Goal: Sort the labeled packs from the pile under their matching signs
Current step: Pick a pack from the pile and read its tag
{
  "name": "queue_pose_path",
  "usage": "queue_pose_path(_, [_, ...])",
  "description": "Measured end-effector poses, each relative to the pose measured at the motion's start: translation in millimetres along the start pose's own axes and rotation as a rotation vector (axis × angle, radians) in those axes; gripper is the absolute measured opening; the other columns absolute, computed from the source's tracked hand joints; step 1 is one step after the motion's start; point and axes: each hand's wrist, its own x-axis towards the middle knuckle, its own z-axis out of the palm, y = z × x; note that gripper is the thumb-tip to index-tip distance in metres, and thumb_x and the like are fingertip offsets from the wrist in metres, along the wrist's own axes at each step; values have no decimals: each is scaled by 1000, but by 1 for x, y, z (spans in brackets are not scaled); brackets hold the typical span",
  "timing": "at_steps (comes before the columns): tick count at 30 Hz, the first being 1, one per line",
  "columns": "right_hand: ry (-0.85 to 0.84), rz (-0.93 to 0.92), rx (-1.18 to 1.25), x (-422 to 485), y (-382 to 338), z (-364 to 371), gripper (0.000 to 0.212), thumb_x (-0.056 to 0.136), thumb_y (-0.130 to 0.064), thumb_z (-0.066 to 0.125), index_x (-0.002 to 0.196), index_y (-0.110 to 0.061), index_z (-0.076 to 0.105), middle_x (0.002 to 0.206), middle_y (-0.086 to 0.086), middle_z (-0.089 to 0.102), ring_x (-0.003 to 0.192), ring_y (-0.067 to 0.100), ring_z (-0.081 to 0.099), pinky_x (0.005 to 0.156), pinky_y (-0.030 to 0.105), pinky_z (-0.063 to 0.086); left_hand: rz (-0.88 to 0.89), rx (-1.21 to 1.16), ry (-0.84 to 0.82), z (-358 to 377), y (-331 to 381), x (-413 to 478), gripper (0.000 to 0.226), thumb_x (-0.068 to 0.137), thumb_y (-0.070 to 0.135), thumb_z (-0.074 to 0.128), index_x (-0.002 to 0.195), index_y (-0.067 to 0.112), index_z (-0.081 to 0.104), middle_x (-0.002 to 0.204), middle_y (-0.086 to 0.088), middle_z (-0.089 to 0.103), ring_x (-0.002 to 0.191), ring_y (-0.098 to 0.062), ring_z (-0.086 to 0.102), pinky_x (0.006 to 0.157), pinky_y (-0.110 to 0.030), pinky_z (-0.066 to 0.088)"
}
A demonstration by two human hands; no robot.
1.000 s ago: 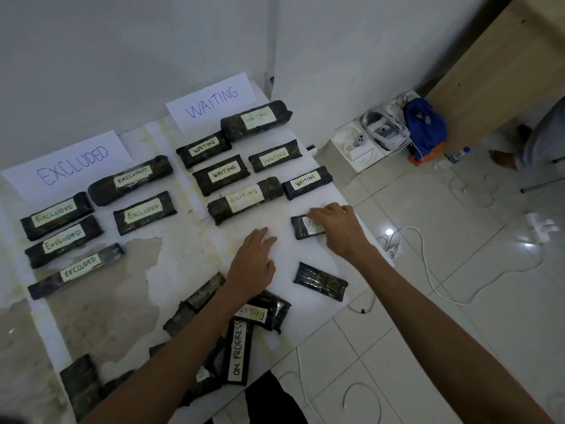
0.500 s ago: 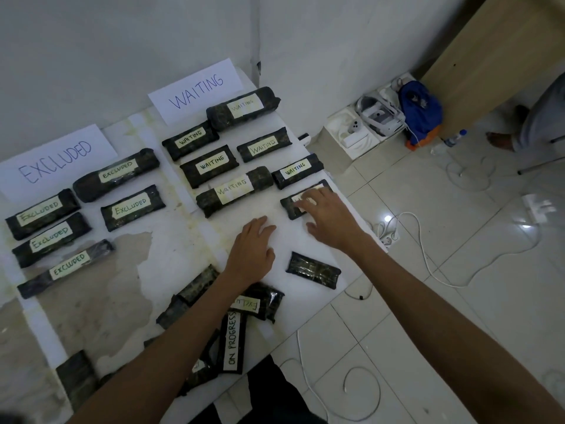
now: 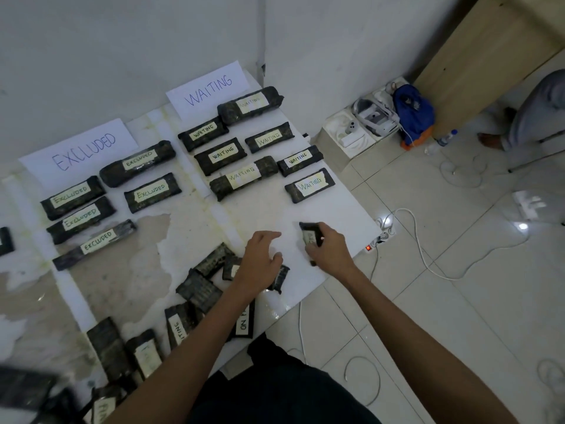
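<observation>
Dark packs with pale labels lie on a white board. Several WAITING packs, the nearest one [image 3: 309, 185], sit under the WAITING sign [image 3: 211, 88]. Several EXCLUDED packs [image 3: 152, 192] lie under the EXCLUDED sign [image 3: 82, 151]. A loose pile [image 3: 200, 289] of packs lies near me, one reading ON PROGRESS [image 3: 244, 324]. My right hand [image 3: 328, 250] grips a dark pack [image 3: 309, 235], tilted on end near the board's right edge. My left hand [image 3: 260, 261] rests on the pile with its fingers spread, partly covering a pack [image 3: 281, 278].
The board's right edge [image 3: 351, 215] drops to a tiled floor with white cables [image 3: 422, 249] and a power strip [image 3: 377, 243]. A headset in a white box [image 3: 371, 117] and a blue bag [image 3: 412, 113] sit by the wall. Another person's leg [image 3: 538, 114] is at far right.
My right hand let go of the WAITING pack it had slid under its sign, came back toward me and picked up the lone pack by the board's edge. My left hand shifted slightly nearer.
</observation>
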Motion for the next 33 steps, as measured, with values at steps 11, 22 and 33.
queue_pose_path(11, [-154, 332, 969, -23, -41, 1, 22, 88, 10, 49, 105, -1, 57, 111, 24, 60, 92, 33, 65, 78, 41, 58, -125, -225, -72, -13, 14, -18, 33, 87, 8, 55, 118, 19, 56, 95, -6, 63, 72, -11, 61, 66, -24, 51])
queue_pose_path(22, [-46, -802, -546, -24, -44, 21, 58, 65, -19, 78, 121, -15, 61, 120, 6, 58, 113, 26, 50, 87, 43, 46, -246, -234, 46, -49, -15, -35, 33, 95, 2, 39, 120, 14, 57, 117, -4, 57, 108, -18, 53, 93, -32, 46])
queue_pose_path(33, [-251, -922, -668, 27, -128, 101, 46, 66, -6, 76, 111, -5, 65, 107, 15, 62, 92, 35, 56, 76, 46, 49, -391, -92, 362, -123, -85, -52, 32, 94, 16, 47, 125, 13, 52, 120, -11, 55, 107, -22, 52, 88, -30, 43])
